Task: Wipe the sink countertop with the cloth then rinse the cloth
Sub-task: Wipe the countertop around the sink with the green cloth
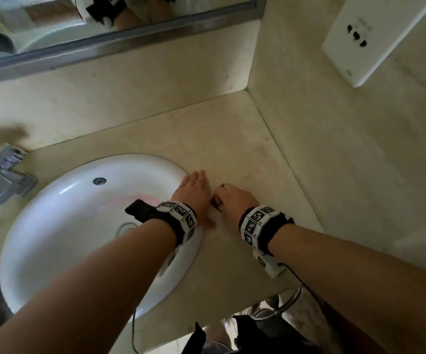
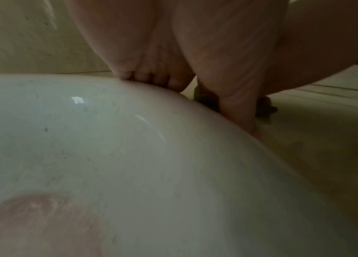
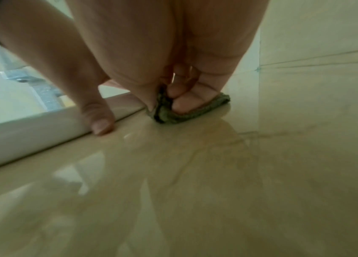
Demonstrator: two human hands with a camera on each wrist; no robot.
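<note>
A small olive-green cloth [image 3: 167, 116] lies bunched on the beige countertop [image 1: 232, 144], just right of the white sink [image 1: 74, 226]. My right hand [image 1: 229, 198] presses down on the cloth with fingers [image 3: 184, 104] curled over it. In the head view only a dark edge of the cloth [image 1: 215, 200] shows beside that hand. My left hand [image 1: 194, 187] lies flat and empty on the sink's right rim, fingers straight. Its thumb [image 3: 100, 125] touches the counter by the rim. From the left wrist, the cloth [image 2: 206, 102] peeks out behind the thumb.
A chrome faucet [image 1: 0, 175] stands at the sink's left. A mirror [image 1: 104, 26] runs along the back wall. A white socket plate [image 1: 375, 37] sits on the right wall, which meets the counter in a corner. The counter's front edge is near my forearms.
</note>
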